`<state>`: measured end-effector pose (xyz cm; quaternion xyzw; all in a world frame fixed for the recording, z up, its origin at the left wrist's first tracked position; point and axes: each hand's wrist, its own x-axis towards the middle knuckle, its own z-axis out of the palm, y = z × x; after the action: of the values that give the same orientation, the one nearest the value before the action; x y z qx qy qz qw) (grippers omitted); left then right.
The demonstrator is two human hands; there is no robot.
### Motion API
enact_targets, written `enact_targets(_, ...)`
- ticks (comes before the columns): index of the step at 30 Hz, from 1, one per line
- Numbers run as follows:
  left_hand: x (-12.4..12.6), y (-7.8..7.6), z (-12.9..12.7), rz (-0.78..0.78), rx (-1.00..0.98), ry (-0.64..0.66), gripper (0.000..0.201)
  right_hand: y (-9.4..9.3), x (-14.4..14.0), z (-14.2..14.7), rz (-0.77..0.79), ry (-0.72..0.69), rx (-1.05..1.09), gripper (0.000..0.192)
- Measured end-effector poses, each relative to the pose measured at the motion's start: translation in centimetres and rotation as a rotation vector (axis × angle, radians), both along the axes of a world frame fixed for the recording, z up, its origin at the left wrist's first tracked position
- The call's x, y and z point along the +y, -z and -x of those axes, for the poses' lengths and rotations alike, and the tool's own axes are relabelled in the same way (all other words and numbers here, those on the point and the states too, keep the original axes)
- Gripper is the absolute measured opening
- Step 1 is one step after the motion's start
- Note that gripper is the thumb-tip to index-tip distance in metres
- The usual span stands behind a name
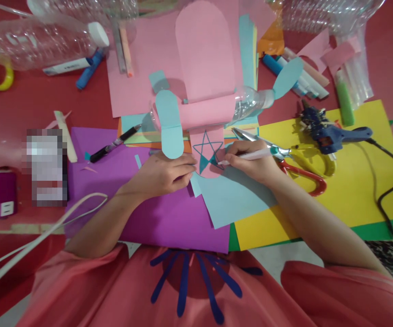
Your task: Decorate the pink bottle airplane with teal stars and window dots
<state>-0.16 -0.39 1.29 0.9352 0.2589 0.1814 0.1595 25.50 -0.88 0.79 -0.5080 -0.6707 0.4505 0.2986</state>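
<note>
One white pen's (67, 66) print is unreadable; right hand (257, 164) grips a marker (251, 155), left hand (165, 175), grip unclear, at the starred flap (208, 152).

You are in a handicraft workspace, though the view does not show whether it belongs to a home, a school or a workshop. Your red table (90, 104) gives it away: coloured sheets (176, 218), scissors (286, 154), a glue gun (331, 137), markers (90, 71) and a paper-wrapped bottle (208, 111).

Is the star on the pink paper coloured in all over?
No, the star has teal fill only in its lower part, while its upper points show bare pink inside the outline.
</note>
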Motion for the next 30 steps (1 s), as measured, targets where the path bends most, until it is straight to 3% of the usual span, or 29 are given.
enact_targets(5, 0.05, 0.09, -0.07, -0.011, -0.017, 0.004, 0.029, 0.11, -0.03, -0.22, 0.055, -0.014, 0.032, 0.026)
enact_targets(12, -0.06, 0.05, 0.01, -0.025, -0.023, 0.006, 0.028, 0.78, -0.16, 0.12, -0.035, 0.156, 0.126, 0.021)
enact_targets(30, -0.07, 0.06, 0.05, -0.006, -0.011, -0.006, 0.03, -0.02, -0.04, 0.15, 0.043, 0.049, -0.001, 0.026)
